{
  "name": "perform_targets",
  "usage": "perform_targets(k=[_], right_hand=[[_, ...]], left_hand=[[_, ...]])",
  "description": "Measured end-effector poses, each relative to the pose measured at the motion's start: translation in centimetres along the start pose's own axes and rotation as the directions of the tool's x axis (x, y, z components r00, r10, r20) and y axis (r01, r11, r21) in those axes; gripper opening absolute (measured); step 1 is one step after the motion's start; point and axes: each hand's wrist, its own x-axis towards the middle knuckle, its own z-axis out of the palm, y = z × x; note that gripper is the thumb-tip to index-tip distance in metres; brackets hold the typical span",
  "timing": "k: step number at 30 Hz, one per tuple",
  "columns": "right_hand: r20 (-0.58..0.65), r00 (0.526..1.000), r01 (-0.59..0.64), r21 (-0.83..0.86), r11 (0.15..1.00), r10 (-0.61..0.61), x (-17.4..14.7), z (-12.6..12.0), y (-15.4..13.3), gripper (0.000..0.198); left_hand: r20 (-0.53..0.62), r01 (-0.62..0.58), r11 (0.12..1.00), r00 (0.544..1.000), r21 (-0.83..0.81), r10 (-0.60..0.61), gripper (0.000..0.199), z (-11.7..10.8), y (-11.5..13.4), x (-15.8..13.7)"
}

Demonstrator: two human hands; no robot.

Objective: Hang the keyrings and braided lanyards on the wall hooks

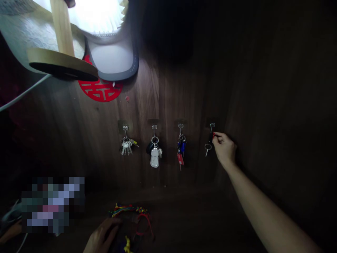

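While pinching a red-and-black fob [213, 135] in the right hand [225, 147], just below the rightmost hook [212, 125], have a small key ring [207, 147] dangling left of those fingertips. Have the left hand [100, 236] well apart, low beside colourful cords [126, 209]; cannot tell whether gripping anything there. Farther left of the right hand, can see three hanging key bunches [154, 157].

A silver key [206, 153] and ring [205, 147] hang below a red-black fob [211, 137].
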Motion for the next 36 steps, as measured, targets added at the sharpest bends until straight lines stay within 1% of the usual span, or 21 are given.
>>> perform_targets(k=[4,8,12,17,21,26,29,32,34,36], right_hand=[[0.041,0.998,-0.05,0.088,0.995,0.047,-1.4,-0.1,0.0,0.034],[0.082,0.991,-0.115,0.16,0.98,0.103,-3.4,-0.3,0.1,0.038],[0.149,0.976,-0.192,0.237,0.953,0.159,-5.6,-0.1,1.2,0.043],[0.229,0.953,-0.267,0.323,0.908,0.198,-8.2,-0.1,2.3,0.043],[0.269,0.939,-0.308,0.368,0.877,0.216,-10.3,-0.5,1.8,0.043],[0.336,0.914,-0.352,0.385,0.853,0.226,-12.6,-0.7,0.3,0.044],[0.406,0.887,-0.383,0.383,0.841,0.22,-14.2,-0.6,-0.7,0.045],[0.493,0.846,-0.414,0.369,0.832,0.202,-16.0,-0.3,-1.9,0.044],[0.563,0.808,-0.426,0.358,0.831,0.171,-17.4,-0.1,-2.7,0.042],[0.64,0.759,-0.423,0.339,0.841,0.123,-18.8,0.0,-3.8,0.038]], left_hand=[[0.005,-0.015,1.0,1.0,-0.012,0.015,0.023,0.0,-0.2,0.0],[0.002,0.011,1.0,1.0,0.007,-0.011,0.024,-0.2,0.0,0.0],[-0.009,0.015,1.0,1.0,0.007,-0.015,0.023,-0.2,0.4,0.0],[-0.007,0.001,1.0,1.0,0.01,-0.001,0.023,-0.4,0.7,0.0],[0.004,-0.012,1.0,1.0,0.005,0.012,0.022,-0.5,0.9,0.0],[0.042,-0.017,1.0,0.999,-0.024,0.018,0.022,-0.7,1.0,-0.1],[0.055,-0.01,1.0,0.998,-0.026,0.012,0.021,-0.9,1.2,-0.2],[0.06,-0.015,0.999,0.998,-0.028,0.017,0.021,-1.0,1.3,-0.3],[0.059,-0.02,0.999,0.998,-0.032,0.022,0.021,-1.1,1.3,-0.4],[0.065,-0.023,0.999,0.998,-0.038,0.025,0.021,-1.2,1.3,-0.5]])
